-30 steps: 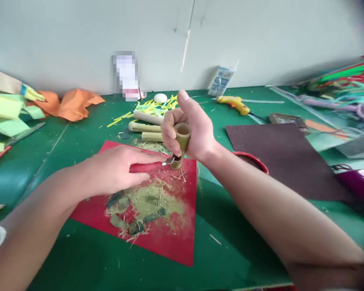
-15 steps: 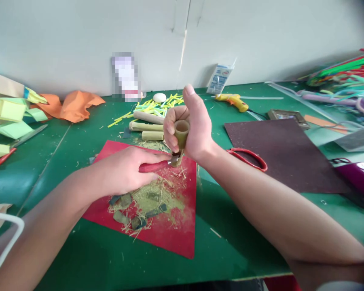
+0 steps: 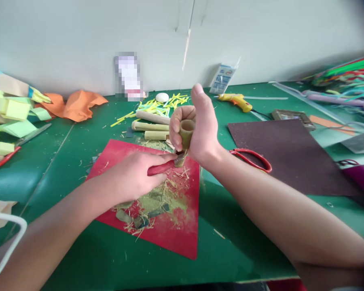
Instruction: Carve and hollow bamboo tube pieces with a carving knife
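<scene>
Your right hand [image 3: 202, 133] wraps fingers round tube [image 3: 186, 139], near upright over mat [image 3: 183, 244]; your left hand [image 3: 136, 171] pinches knife [image 3: 160, 167]. Tube likely light, stiff, splits along grain: grip upper wall.

With the held olive-tan bamboo tube [image 3: 186, 139] as the dial's centre, a broad passage lies at 5 o'clock, over smooth green tabletop [image 3: 221, 218] between the flat red sheet [image 3: 188, 230] and the bare right forearm [image 3: 276, 210]; one thin pale sliver [image 3: 219, 234] lies in it. The forearm bars 4 o'clock; the left hand [image 3: 138, 173], with a slim red-handled metal-bladed tool [image 3: 160, 167], bars 8. Short pale bamboo lengths [image 3: 156, 135] block 9 to 10. Toward 3 o'clock, a narrow tabletop gap parts the right hand [image 3: 204, 133] from the flat dark-brown sheet [image 3: 285, 157]; a yellow glue gun [image 3: 236, 100] obstructs 2.
</scene>
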The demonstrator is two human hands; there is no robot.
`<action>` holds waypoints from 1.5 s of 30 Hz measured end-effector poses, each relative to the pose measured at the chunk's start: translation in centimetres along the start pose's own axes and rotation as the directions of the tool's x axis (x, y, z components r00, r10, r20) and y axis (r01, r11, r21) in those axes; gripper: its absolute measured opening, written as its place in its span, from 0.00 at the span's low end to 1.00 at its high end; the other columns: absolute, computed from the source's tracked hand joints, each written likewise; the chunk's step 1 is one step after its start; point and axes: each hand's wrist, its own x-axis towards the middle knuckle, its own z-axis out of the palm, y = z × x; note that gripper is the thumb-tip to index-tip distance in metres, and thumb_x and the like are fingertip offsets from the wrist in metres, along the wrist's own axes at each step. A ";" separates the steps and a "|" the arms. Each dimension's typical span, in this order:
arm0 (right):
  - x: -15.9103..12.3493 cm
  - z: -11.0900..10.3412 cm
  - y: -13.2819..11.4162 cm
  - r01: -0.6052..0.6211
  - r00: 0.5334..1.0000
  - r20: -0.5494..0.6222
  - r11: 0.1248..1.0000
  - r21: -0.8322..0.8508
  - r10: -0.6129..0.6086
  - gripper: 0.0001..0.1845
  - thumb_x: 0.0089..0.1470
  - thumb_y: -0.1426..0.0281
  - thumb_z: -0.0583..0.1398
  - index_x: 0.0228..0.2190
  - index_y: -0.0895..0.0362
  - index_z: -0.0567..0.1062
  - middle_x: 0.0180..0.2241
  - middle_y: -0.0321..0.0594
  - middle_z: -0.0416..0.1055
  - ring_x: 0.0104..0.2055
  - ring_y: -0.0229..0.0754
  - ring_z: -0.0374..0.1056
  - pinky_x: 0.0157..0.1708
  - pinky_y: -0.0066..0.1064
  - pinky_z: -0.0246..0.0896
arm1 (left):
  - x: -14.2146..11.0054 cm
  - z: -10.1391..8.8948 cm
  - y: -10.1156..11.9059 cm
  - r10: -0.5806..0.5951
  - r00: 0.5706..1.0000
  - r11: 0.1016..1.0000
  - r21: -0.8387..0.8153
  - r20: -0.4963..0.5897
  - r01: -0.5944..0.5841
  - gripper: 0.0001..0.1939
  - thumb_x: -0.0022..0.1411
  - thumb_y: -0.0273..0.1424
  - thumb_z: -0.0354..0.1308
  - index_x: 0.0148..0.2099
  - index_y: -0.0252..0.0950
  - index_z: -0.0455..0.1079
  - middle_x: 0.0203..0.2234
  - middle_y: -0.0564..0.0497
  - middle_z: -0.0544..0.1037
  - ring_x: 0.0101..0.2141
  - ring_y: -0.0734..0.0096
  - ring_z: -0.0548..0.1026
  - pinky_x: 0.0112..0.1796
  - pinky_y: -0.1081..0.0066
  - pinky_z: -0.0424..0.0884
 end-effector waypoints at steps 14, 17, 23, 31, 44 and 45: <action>-0.4 0.3 0.3 0.131 0.982 -0.131 0.989 -0.066 -0.139 0.28 0.59 0.50 0.46 0.17 0.54 0.64 0.11 0.32 0.58 0.13 0.34 0.53 0.15 0.29 0.49 | -1.8 -3.0 1.3 0.002 0.999 0.928 0.373 -0.053 0.018 0.24 0.60 0.33 0.53 0.58 0.52 0.63 0.51 0.56 0.72 0.49 0.63 0.72 0.51 0.66 0.67; -0.7 0.7 0.2 0.190 0.944 -0.244 0.971 -0.143 -0.221 0.22 0.59 0.58 0.50 0.18 0.54 0.65 0.14 0.32 0.59 0.16 0.34 0.55 0.18 0.29 0.53 | -1.9 -2.6 1.5 0.007 0.995 0.911 0.411 -0.102 0.035 0.21 0.61 0.33 0.52 0.56 0.52 0.65 0.49 0.54 0.72 0.45 0.64 0.74 0.47 0.66 0.69; -0.8 0.8 0.1 0.138 0.940 -0.276 0.963 -0.230 -0.201 0.20 0.58 0.62 0.51 0.17 0.54 0.63 0.16 0.33 0.58 0.20 0.35 0.58 0.23 0.29 0.56 | -1.5 -2.2 1.6 -0.058 0.978 0.878 0.456 -0.198 0.144 0.17 0.60 0.32 0.52 0.52 0.43 0.69 0.41 0.51 0.75 0.40 0.61 0.75 0.43 0.63 0.70; -0.5 0.3 0.1 0.155 0.952 -0.247 0.980 -0.129 -0.183 0.21 0.57 0.57 0.51 0.17 0.54 0.64 0.15 0.34 0.60 0.18 0.37 0.58 0.18 0.31 0.51 | -1.1 -1.7 1.4 -0.031 0.982 0.886 0.451 -0.184 0.112 0.19 0.59 0.31 0.52 0.53 0.41 0.67 0.43 0.50 0.75 0.40 0.60 0.74 0.41 0.64 0.69; -0.9 0.8 -0.4 0.177 0.938 -0.260 0.961 -0.214 -0.230 0.19 0.57 0.61 0.53 0.17 0.53 0.62 0.16 0.32 0.60 0.18 0.34 0.58 0.20 0.29 0.54 | -1.6 -1.0 1.9 -0.021 0.990 0.859 0.504 -0.138 0.089 0.21 0.65 0.32 0.45 0.59 0.38 0.63 0.41 0.44 0.76 0.40 0.59 0.75 0.42 0.61 0.71; -0.9 0.9 -0.5 0.153 0.941 -0.265 0.963 -0.222 -0.211 0.18 0.57 0.61 0.53 0.18 0.53 0.62 0.16 0.32 0.60 0.18 0.34 0.57 0.20 0.29 0.54 | -1.7 -1.0 2.0 -0.015 0.991 0.860 0.504 -0.136 0.082 0.21 0.66 0.33 0.45 0.59 0.39 0.63 0.42 0.45 0.76 0.40 0.59 0.76 0.42 0.62 0.71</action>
